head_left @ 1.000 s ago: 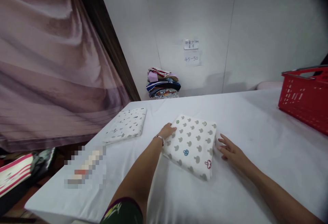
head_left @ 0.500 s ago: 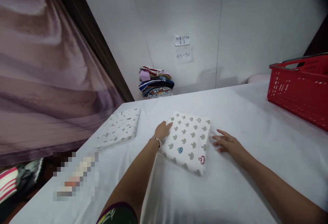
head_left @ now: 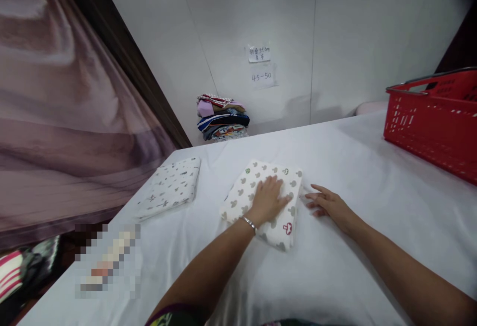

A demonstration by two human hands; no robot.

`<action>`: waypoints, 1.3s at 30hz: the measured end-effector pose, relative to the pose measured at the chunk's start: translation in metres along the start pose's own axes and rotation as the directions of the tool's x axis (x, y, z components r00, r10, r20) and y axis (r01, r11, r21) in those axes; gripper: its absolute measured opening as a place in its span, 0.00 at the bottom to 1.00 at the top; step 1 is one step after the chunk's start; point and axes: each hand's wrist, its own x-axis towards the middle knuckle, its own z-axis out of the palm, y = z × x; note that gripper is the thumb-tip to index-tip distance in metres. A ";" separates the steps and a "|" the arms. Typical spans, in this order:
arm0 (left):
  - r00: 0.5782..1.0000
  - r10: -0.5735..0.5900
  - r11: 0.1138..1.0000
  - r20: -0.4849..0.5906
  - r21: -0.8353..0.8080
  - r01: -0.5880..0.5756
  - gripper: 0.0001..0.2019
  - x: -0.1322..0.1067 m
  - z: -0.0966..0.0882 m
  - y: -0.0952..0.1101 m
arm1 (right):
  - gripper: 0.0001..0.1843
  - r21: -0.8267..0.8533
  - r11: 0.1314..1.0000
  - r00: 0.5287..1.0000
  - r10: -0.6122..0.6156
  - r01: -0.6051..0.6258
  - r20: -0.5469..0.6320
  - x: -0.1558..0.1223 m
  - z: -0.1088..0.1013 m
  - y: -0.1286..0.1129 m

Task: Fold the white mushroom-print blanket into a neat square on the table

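Observation:
A white cloth with grey, green and red mushroom prints (head_left: 237, 199) lies folded into a rough square on the white-covered table (head_left: 328, 276). My left hand (head_left: 268, 198), a bracelet on its wrist, rests flat on top with its fingers spread. Just past the cloth's right edge is my right hand (head_left: 325, 204), its fingers apart and nothing in them; whether its fingertips touch the edge I cannot tell. To the left lies a second folded white cloth (head_left: 169, 187) with small dark prints.
A red plastic basket (head_left: 428, 132) stands at the right. Behind the table's far edge rises a stack of folded fabrics (head_left: 222, 120) against the wall. Paper notes (head_left: 262, 76) are taped above it. A pinkish curtain (head_left: 74, 117) hangs on the left; a blurred-out patch (head_left: 108, 261) covers something below.
My left hand has moved from the cloth's left edge onto its middle. The cloth's left part now looks folded over, hiding the blue mushroom. My right hand stays beside the cloth.

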 end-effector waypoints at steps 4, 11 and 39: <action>0.995 0.019 0.996 0.100 -0.087 -0.011 0.25 -0.006 0.013 0.012 | 0.33 0.020 1.000 1.000 0.010 -0.010 -0.001 -0.001 0.000 0.000; 0.997 -0.016 0.982 0.074 -0.188 0.030 0.22 -0.009 -0.003 0.009 | 0.25 -0.031 0.996 0.996 -0.084 0.084 0.002 0.006 -0.007 0.011; 0.745 -0.667 0.728 0.020 -0.199 0.657 0.26 -0.064 -0.035 -0.094 | 0.17 -0.673 0.739 0.898 0.319 -0.034 0.304 0.102 -0.010 -0.063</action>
